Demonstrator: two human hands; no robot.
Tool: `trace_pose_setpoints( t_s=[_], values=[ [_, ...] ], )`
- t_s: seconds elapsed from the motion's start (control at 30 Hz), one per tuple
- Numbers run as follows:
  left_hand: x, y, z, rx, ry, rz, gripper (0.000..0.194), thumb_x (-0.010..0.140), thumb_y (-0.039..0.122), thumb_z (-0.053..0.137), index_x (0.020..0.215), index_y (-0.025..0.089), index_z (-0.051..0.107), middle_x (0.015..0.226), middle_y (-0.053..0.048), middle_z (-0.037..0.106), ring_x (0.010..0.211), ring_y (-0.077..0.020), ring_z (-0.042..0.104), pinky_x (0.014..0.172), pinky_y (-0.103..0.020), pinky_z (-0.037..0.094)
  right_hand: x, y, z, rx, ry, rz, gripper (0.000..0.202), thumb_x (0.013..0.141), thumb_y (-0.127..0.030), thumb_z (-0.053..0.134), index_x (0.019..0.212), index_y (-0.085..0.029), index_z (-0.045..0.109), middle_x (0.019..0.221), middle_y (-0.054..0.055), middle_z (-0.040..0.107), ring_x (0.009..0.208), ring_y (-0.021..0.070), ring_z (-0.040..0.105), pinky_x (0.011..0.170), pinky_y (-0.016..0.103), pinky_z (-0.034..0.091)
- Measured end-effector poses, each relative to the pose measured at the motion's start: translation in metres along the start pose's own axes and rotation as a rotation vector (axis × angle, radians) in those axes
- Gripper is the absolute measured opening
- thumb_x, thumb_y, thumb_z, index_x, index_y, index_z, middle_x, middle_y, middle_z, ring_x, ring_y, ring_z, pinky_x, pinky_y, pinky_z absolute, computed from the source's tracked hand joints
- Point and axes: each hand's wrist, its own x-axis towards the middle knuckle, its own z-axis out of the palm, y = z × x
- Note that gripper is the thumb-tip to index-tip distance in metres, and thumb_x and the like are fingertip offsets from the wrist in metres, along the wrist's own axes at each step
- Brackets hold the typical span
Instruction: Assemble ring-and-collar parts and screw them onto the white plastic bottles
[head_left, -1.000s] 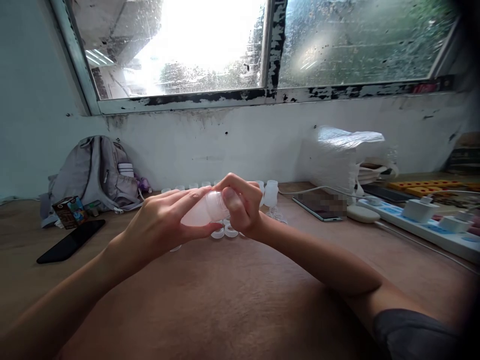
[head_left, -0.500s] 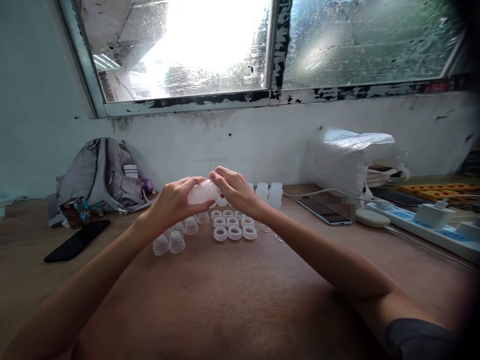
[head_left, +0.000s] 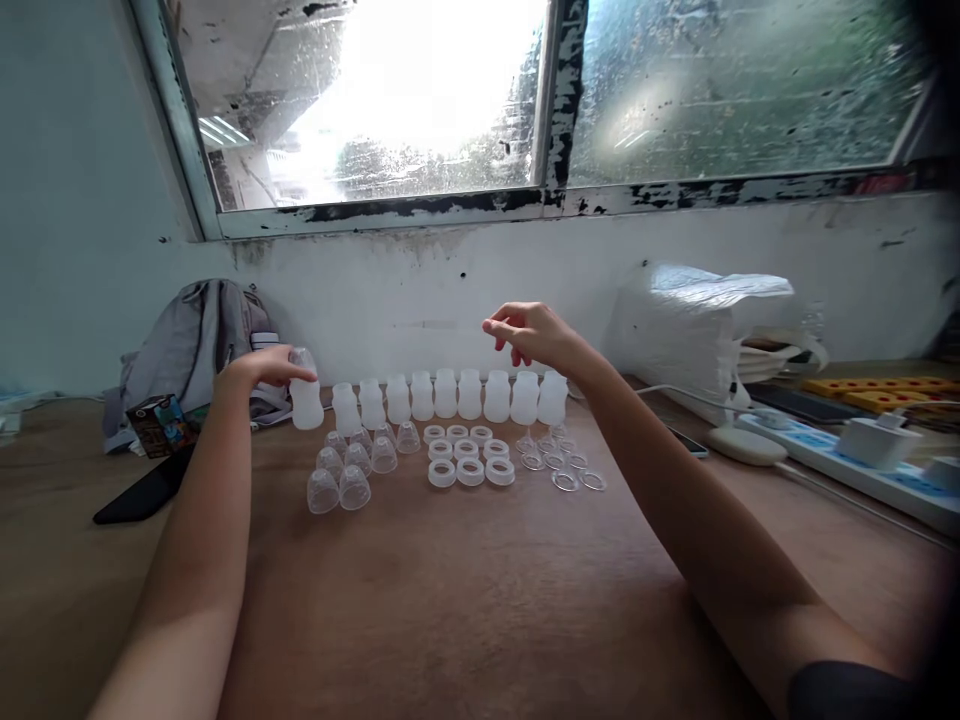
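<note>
Head view: the left hand [head_left: 259, 372] grips a small translucent plastic bottle [head_left: 305, 397] by its top, fingers curled on the cap end, with the bottle upright at the left end of a row of like bottles [head_left: 446, 394] standing on the wooden table [head_left: 465, 600] near the wall. The right hand [head_left: 531, 335] hangs in the air above the right end of that row, fingers loosely curled and holding nothing. The two hands are well apart. In front of the row lie clear dome caps [head_left: 352, 462] on the left, white threaded rings [head_left: 469, 455] in the middle and thin clear rings [head_left: 564, 463] on the right. A grey backpack [head_left: 191, 350], a small carton [head_left: 156, 424] and a black phone [head_left: 142, 492] sit at the left; a white power strip [head_left: 862, 468] lies at the right.
</note>
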Motion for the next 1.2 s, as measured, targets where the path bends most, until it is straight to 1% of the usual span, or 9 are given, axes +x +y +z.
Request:
trace_pose_setpoints(
  t_s=[0.17, 0.37, 0.5, 0.63, 0.8, 0.9, 0.97, 1.07, 1.2],
  values=[
    [0.014, -0.024, 0.031, 0.020, -0.131, -0.067, 0.053, 0.042, 0.051, 0.073, 0.073, 0.013, 0.054, 0.066, -0.005, 0.063, 0.064, -0.0188, 0.062, 0.053, -0.022, 0.050, -0.002, 0.005, -0.005, -0.088, -0.349, 0.154, 0.034, 0.078, -0.047, 0.052, 0.087, -0.015, 0.058, 0.077, 0.008, 0.063, 0.048, 0.0094, 0.054, 0.041, 0.021, 0.042],
    [0.022, -0.033, 0.040, 0.035, -0.134, 0.001, 0.054, 0.049, 0.059, 0.064, 0.077, 0.013, 0.055, 0.069, -0.003, 0.062, 0.067, -0.0177, 0.063, 0.054, -0.020, 0.050, -0.002, 0.011, 0.002, -0.169, -0.702, 0.163, 0.050, 0.071, -0.060, 0.052, 0.095, -0.017, 0.059, 0.079, 0.009, 0.064, 0.056, 0.0133, 0.058, 0.049, 0.024, 0.046],
    [0.021, -0.030, 0.040, -0.047, -0.148, -0.160, 0.066, 0.040, 0.054, 0.073, 0.088, 0.015, 0.051, 0.090, -0.011, 0.062, 0.079, -0.0245, 0.062, 0.056, -0.023, 0.051, 0.000, 0.014, 0.006, -0.203, -0.700, 0.157, 0.055, 0.070, -0.065, 0.049, 0.096, -0.018, 0.058, 0.081, 0.008, 0.064, 0.056, 0.0134, 0.057, 0.051, 0.026, 0.046],
    [0.018, -0.022, 0.040, -0.097, -0.153, -0.165, 0.076, 0.037, 0.055, 0.074, 0.097, 0.017, 0.046, 0.105, -0.013, 0.057, 0.084, -0.0255, 0.061, 0.057, -0.024, 0.051, 0.000, 0.015, 0.005, -0.184, -0.690, 0.161, 0.056, 0.070, -0.066, 0.048, 0.097, -0.018, 0.058, 0.081, 0.008, 0.064, 0.058, 0.0142, 0.058, 0.053, 0.027, 0.046],
    [0.015, -0.017, 0.041, -0.029, -0.191, -0.165, 0.069, 0.039, 0.060, 0.070, 0.085, 0.013, 0.053, 0.082, -0.010, 0.064, 0.072, -0.0230, 0.063, 0.055, -0.023, 0.049, 0.003, 0.022, 0.007, -0.194, -0.692, 0.176, 0.056, 0.069, -0.066, 0.050, 0.096, -0.018, 0.058, 0.083, 0.009, 0.065, 0.061, 0.0156, 0.059, 0.054, 0.027, 0.046],
    [0.013, -0.016, 0.042, 0.089, -0.200, 0.043, 0.066, 0.053, 0.070, 0.053, 0.084, 0.012, 0.055, 0.069, -0.004, 0.063, 0.064, -0.0171, 0.063, 0.054, -0.022, 0.047, 0.005, 0.027, 0.006, -0.191, -0.699, 0.176, 0.056, 0.068, -0.065, 0.052, 0.097, -0.018, 0.057, 0.084, 0.010, 0.065, 0.062, 0.0160, 0.060, 0.053, 0.026, 0.046],
    [0.012, -0.015, 0.040, 0.118, -0.158, 0.072, 0.069, 0.056, 0.070, 0.051, 0.094, 0.012, 0.054, 0.080, -0.007, 0.065, 0.069, -0.0177, 0.063, 0.055, -0.023, 0.047, 0.006, 0.028, 0.004, -0.193, -0.696, 0.172, 0.055, 0.069, -0.064, 0.051, 0.098, -0.017, 0.057, 0.084, 0.010, 0.065, 0.061, 0.0158, 0.060, 0.052, 0.026, 0.045],
    [0.008, -0.011, 0.029, 0.161, -0.022, -0.055, 0.083, 0.048, 0.065, 0.063, 0.110, 0.012, 0.046, 0.111, -0.019, 0.056, 0.091, -0.0283, 0.059, 0.060, -0.026, 0.048, 0.007, 0.028, 0.008, -0.205, -0.685, 0.159, 0.053, 0.071, -0.063, 0.049, 0.097, -0.018, 0.057, 0.082, 0.009, 0.065, 0.059, 0.0146, 0.059, 0.051, 0.026, 0.044],
    [-0.013, 0.013, 0.006, 0.235, 0.148, 0.181, 0.084, 0.058, 0.065, 0.057, 0.120, 0.012, 0.039, 0.117, -0.019, 0.052, 0.099, -0.0316, 0.055, 0.067, -0.031, 0.047, -0.003, 0.031, 0.029, -0.245, -0.712, 0.094, 0.038, 0.073, -0.054, 0.053, 0.089, -0.020, 0.060, 0.073, 0.004, 0.064, 0.053, 0.0123, 0.056, 0.048, 0.024, 0.041]
  ],
)
